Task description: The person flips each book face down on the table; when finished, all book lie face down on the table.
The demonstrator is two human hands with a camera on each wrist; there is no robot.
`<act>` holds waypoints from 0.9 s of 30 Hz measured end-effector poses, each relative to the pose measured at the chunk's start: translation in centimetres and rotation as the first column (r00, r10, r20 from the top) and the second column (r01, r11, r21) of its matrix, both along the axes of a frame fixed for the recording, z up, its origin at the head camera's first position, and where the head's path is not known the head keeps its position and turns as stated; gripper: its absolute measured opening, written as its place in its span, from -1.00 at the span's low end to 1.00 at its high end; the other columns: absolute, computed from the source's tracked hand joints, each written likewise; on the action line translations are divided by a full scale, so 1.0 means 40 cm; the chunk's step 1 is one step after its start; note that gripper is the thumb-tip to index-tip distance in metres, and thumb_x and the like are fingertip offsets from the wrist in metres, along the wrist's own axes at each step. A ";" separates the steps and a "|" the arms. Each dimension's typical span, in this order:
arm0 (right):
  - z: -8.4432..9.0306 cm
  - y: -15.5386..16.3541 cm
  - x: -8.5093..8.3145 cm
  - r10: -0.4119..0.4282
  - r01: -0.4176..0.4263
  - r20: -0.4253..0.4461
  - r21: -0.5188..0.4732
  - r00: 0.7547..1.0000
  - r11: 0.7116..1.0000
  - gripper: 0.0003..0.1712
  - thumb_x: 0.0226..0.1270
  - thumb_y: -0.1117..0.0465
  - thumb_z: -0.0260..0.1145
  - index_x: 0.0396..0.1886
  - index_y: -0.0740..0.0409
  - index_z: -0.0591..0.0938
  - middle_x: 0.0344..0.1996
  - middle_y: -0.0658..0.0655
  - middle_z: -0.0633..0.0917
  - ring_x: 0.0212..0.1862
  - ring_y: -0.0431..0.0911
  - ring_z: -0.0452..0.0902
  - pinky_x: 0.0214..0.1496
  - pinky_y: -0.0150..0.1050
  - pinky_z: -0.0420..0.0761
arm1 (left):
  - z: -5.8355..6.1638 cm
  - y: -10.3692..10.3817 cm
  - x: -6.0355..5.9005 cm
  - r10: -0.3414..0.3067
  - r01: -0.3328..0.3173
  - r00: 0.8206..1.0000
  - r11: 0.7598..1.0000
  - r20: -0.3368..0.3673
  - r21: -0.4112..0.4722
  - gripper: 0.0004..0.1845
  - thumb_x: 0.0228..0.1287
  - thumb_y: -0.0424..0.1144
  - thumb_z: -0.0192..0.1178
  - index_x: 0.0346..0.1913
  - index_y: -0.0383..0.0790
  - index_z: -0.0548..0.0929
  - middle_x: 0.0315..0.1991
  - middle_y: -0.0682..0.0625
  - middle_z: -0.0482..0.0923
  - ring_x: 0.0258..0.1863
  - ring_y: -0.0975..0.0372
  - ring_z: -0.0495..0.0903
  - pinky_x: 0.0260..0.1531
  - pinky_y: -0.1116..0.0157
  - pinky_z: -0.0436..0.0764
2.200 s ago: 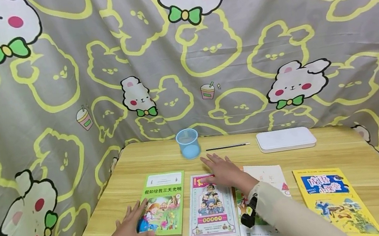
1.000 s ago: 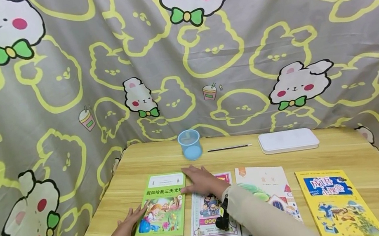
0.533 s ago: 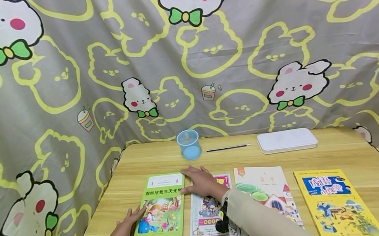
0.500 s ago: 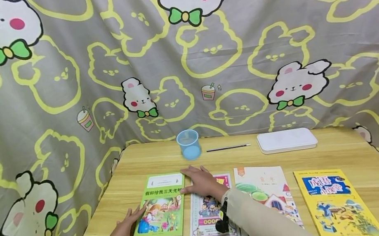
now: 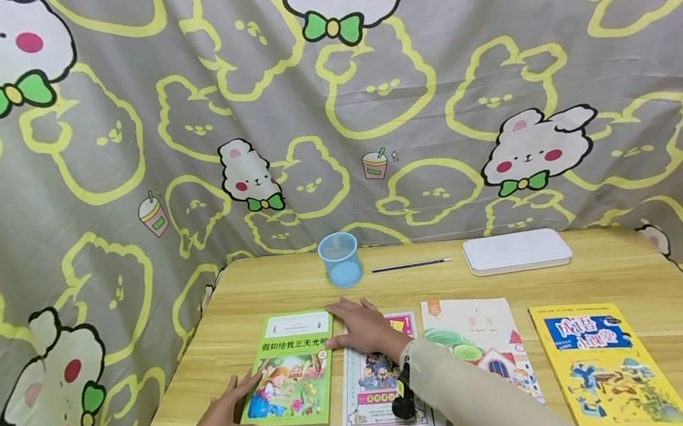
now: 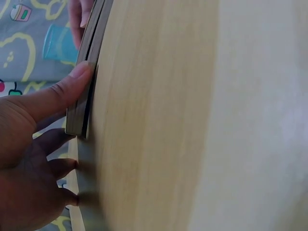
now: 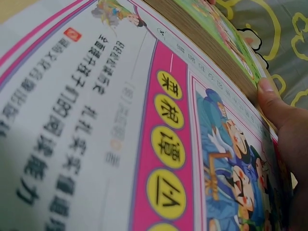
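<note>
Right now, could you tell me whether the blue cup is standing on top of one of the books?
No, the blue cup stands on the bare wooden table, behind the green book and apart from it.

We seem to be in a home corner set up for a child's reading or study. A light wooden table is closed in behind and on both sides by a grey curtain printed with cartoon rabbits, green bows and drink cups. On the table near us lie four illustrated children's books in a row: a green one, a pink-bordered one, a white one and a yellow one. Toward the curtain stand a blue plastic cup, a thin pen and a flat white case.
</note>
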State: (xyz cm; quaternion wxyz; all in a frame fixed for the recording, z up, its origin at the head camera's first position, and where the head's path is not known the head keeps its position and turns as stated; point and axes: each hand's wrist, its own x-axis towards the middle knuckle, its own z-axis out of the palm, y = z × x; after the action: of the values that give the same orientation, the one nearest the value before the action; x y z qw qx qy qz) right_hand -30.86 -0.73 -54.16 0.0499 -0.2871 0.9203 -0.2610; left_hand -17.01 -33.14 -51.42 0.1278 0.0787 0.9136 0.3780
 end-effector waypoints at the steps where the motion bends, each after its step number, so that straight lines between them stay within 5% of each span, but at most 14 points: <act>1: -0.001 -0.001 -0.001 0.000 0.000 -0.002 0.001 1.000 1.000 -0.01 0.32 -0.38 0.32 0.62 -0.08 0.29 0.57 0.04 0.33 0.64 -0.02 0.02 0.66 0.15 -0.12 | 0.000 0.000 0.000 0.002 -0.002 1.000 1.000 -0.001 0.000 0.14 -0.12 -0.05 0.64 0.59 -0.13 0.30 0.59 -0.28 0.12 0.60 -0.33 -0.27 0.32 -0.53 -0.44; 11: 0.001 -0.001 -0.001 0.002 -0.002 0.006 0.000 1.000 1.000 -0.01 0.32 -0.37 0.33 0.62 -0.09 0.29 0.58 0.04 0.32 0.65 -0.03 0.02 0.67 0.14 -0.12 | 0.016 0.000 0.003 0.029 -0.029 1.000 0.999 0.004 0.036 0.13 -0.10 -0.07 0.63 0.60 -0.07 0.29 0.61 -0.29 0.05 0.60 -0.30 -0.22 0.46 -0.36 -0.18; 27: 0.014 0.001 -0.002 0.002 0.001 0.064 -0.048 0.998 0.999 0.02 0.27 -0.31 0.41 0.61 0.00 0.30 0.57 0.15 0.32 0.64 0.05 0.03 0.66 0.16 -0.13 | 0.072 0.020 0.008 0.052 -0.047 0.998 0.982 -0.027 0.185 0.09 -0.01 -0.14 0.60 0.59 -0.20 0.26 0.66 -0.22 -0.07 0.60 -0.28 -0.18 0.48 -0.32 -0.12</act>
State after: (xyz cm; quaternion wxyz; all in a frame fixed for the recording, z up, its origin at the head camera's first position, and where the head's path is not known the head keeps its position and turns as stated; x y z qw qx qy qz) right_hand -30.95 -0.68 -53.62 0.0726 -0.2797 0.9117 -0.2920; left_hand -16.68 -32.32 -48.52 0.0961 0.0734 0.8784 0.4624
